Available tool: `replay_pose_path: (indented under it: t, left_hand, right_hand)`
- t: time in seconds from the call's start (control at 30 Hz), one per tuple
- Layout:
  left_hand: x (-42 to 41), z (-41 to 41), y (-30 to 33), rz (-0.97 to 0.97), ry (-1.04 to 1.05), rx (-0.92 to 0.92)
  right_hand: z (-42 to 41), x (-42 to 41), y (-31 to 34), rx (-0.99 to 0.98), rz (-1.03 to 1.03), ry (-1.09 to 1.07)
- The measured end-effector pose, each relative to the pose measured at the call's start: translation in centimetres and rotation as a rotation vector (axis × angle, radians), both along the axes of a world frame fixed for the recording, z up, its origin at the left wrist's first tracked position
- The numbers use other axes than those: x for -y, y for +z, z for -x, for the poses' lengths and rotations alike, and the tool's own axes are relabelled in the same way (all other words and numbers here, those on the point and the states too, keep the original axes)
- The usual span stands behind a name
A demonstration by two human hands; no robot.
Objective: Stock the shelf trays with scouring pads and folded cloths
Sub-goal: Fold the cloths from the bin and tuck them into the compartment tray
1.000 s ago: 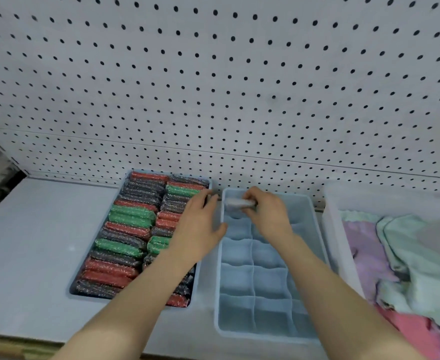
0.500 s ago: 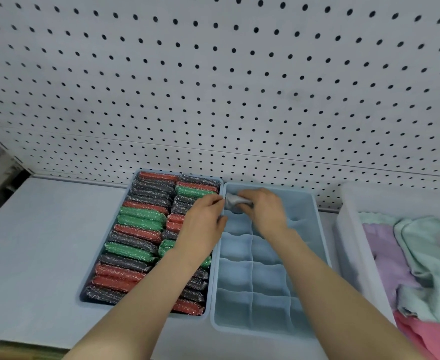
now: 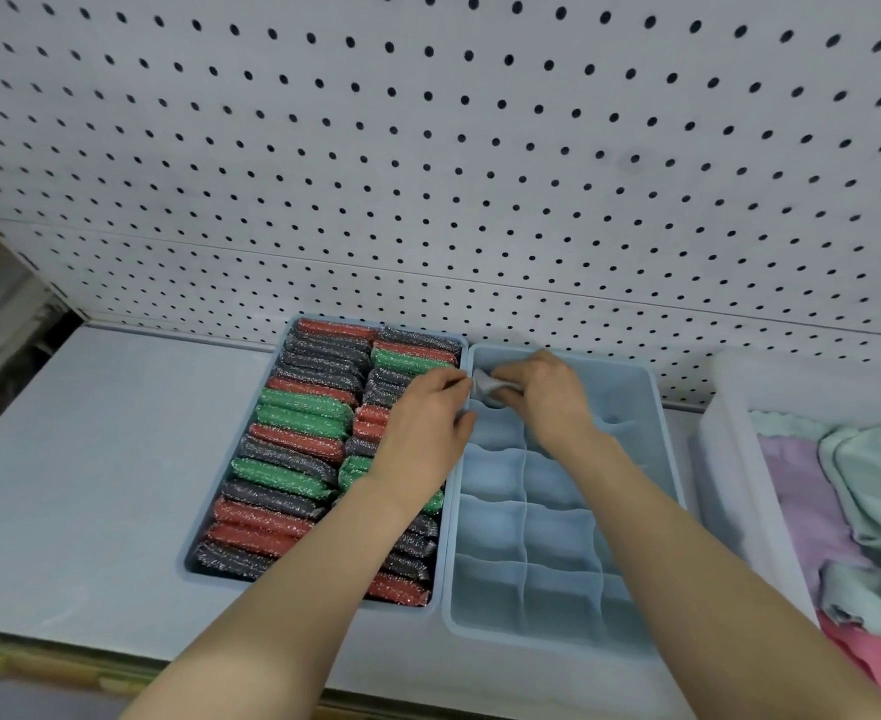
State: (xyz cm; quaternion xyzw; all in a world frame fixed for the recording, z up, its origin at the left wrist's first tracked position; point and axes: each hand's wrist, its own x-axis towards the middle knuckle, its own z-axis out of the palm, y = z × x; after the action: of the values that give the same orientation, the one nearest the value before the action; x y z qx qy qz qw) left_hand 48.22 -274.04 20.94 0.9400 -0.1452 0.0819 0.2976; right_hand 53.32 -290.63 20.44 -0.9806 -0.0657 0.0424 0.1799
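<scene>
Since a second ago the folded grey cloth [image 3: 486, 388] has sunk lower into the divided tray's [image 3: 656, 407] far-left compartment, so the first cloth is nearly stocked. The right hand [image 3: 550, 394] pinches it; the left hand [image 3: 428, 423] has fingers curled at the tray's left rim, its grip unclear.

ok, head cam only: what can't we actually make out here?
- Grey cloth: mostly covered by right hand; fold state unclear.
- Left hand fingertips: at the divided tray wall; grip unclear.
- Scouring pad tray: near-right pads hidden under the left forearm.
- White bin of cloths: cut off by the right edge.
</scene>
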Motion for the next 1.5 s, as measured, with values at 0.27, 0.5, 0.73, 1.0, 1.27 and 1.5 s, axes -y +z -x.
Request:
replay_pose_path:
  t: [0.27, 0.5, 0.73, 1.0, 1.27, 1.5]
  left_hand:
    - [0.0, -0.1, -0.1, 0.007, -0.002, -0.004]
    - [0.0, -0.1, 1.3, -0.113, 0.000, -0.078]
    - [6.1, 1.3, 4.2, -0.083, -0.078, -0.076]
    - [13.6, 3.6, 7.4, 0.068, -0.195, -0.106]
    - [16.8, 5.2, 12.0, 0.611, -0.136, -0.572]
    - [15.0, 5.2, 14.9, 1.140, -0.167, -0.852]
  right_hand:
    - [0.1, -1.3, -0.5, -0.017, 0.054, -0.089]
    - [4.3, 2.8, 5.7, 0.074, -0.065, -0.092]
    - [13.1, 20.1, 8.7, 0.392, 0.008, -0.687]
    - [15.7, 29.7, 6.5, -0.103, 0.157, -0.821]
    - [14.8, 25.4, 20.2, 0.186, -0.930, -0.488]
    - [16.2, 20.3, 22.0, -0.129, -0.823, -0.063]
